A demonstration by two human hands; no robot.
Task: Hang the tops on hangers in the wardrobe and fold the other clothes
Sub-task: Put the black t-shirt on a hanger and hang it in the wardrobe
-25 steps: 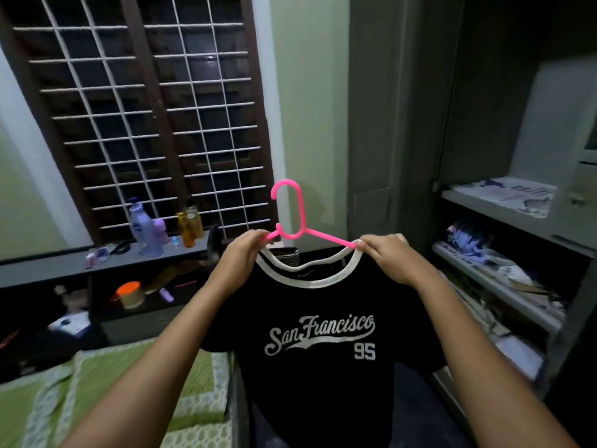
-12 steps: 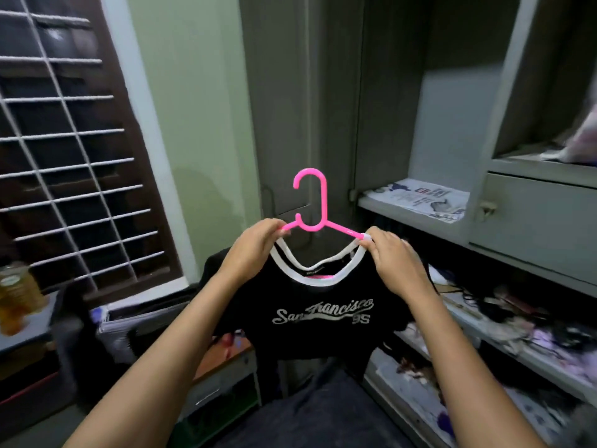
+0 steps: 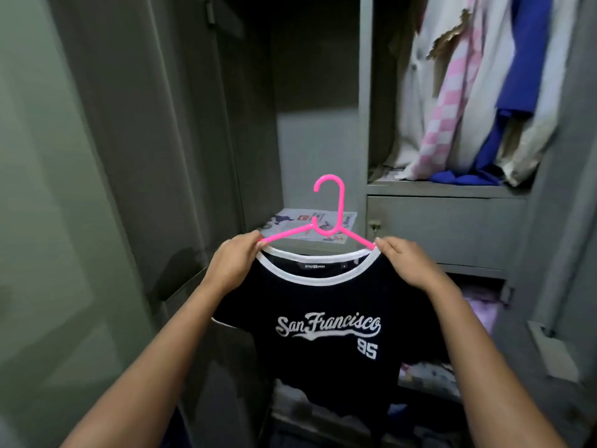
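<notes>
A person holds a black short-sleeved T-shirt on a pink plastic hanger in front of an open grey metal wardrobe.

The left hand pinches the shirt's shoulder and the hanger's left arm together; the right hand pinches the right shoulder the same way. The shirt hangs upright in mid-air, white-trimmed collar up, its white "San Francisco 95" print facing the camera. Behind it a newspaper-lined shelf shows, and hanging clothes fill the upper right compartment.
</notes>
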